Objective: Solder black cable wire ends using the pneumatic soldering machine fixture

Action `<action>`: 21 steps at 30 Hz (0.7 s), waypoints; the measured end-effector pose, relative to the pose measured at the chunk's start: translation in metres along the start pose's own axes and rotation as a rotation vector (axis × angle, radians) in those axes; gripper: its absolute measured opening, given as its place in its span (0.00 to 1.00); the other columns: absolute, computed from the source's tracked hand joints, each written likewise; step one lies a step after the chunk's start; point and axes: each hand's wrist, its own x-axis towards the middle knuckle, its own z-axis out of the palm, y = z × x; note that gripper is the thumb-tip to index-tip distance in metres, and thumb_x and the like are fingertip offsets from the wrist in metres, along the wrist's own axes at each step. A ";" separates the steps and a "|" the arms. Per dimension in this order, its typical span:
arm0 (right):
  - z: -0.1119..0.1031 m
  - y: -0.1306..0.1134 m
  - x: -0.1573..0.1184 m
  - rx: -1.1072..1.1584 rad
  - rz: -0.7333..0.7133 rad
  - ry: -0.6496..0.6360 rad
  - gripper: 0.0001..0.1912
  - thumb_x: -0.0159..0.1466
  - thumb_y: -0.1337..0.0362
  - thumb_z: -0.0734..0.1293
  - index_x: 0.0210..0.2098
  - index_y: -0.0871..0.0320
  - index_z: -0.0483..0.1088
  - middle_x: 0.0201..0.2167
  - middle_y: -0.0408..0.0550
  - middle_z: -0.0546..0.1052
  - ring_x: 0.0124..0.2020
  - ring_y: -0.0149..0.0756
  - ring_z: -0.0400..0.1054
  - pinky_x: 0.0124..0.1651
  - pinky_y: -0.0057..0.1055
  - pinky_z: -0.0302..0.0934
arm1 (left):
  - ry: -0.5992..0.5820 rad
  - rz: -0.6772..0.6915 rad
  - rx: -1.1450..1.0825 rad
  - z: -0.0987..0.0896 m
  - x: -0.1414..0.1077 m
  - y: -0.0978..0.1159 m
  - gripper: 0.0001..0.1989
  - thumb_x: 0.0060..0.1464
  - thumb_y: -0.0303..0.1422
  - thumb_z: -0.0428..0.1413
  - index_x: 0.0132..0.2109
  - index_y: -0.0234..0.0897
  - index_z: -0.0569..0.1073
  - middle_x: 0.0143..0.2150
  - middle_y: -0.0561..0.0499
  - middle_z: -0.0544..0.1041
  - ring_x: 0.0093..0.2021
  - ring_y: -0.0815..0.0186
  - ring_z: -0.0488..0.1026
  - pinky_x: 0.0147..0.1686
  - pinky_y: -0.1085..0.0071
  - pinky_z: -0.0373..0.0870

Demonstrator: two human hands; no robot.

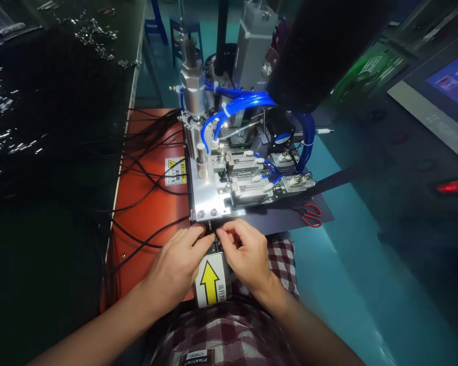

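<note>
Both my hands meet at the near end of a metal machine [204,195], just below its shiny plate. My left hand [179,259] has its thumb and index finger pressed down at a narrow dark slot [215,247]. Opposite it, my right hand [246,251] pinches at the same spot with thumb and forefinger. Whatever lies between the fingertips is too small and hidden to name. Right beneath them is a white label with a yellow arrow [209,282] on the machine's front block.
Black cables [148,185] cross the orange base plate [137,274] on the left. Blue air tubes [248,99] arch over the machine. Red-handled scissors [312,215] lie at the right. Small shiny parts [95,35] cover the dark table at far left. A screen [452,76] stands at upper right.
</note>
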 end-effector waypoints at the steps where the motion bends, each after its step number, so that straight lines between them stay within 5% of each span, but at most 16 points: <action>1: -0.001 -0.001 -0.001 -0.043 -0.030 0.007 0.08 0.62 0.64 0.62 0.27 0.58 0.68 0.22 0.42 0.67 0.25 0.31 0.59 0.31 0.29 0.54 | 0.002 0.002 0.001 0.000 0.000 0.000 0.14 0.57 0.21 0.45 0.43 0.30 0.73 0.36 0.43 0.71 0.33 0.60 0.68 0.30 0.66 0.69; 4: -0.003 0.003 -0.002 0.022 0.079 -0.035 0.10 0.63 0.62 0.61 0.26 0.58 0.66 0.23 0.43 0.67 0.24 0.31 0.59 0.29 0.29 0.53 | 0.001 0.007 0.004 0.000 -0.001 0.000 0.15 0.57 0.21 0.44 0.44 0.31 0.73 0.37 0.43 0.72 0.33 0.60 0.68 0.30 0.66 0.69; 9: 0.001 0.013 0.005 0.476 0.457 -0.224 0.13 0.60 0.56 0.63 0.26 0.58 0.63 0.16 0.36 0.60 0.17 0.27 0.52 0.21 0.26 0.46 | -0.021 -0.017 -0.024 0.001 -0.001 -0.001 0.14 0.57 0.22 0.45 0.45 0.32 0.72 0.37 0.44 0.72 0.34 0.61 0.68 0.32 0.66 0.68; 21: 0.002 0.016 0.005 0.702 0.457 -0.294 0.14 0.59 0.55 0.65 0.26 0.58 0.63 0.18 0.37 0.65 0.17 0.26 0.58 0.23 0.26 0.53 | -0.084 -0.061 0.088 -0.008 0.000 0.009 0.13 0.56 0.24 0.48 0.46 0.31 0.73 0.34 0.43 0.69 0.34 0.57 0.64 0.30 0.62 0.68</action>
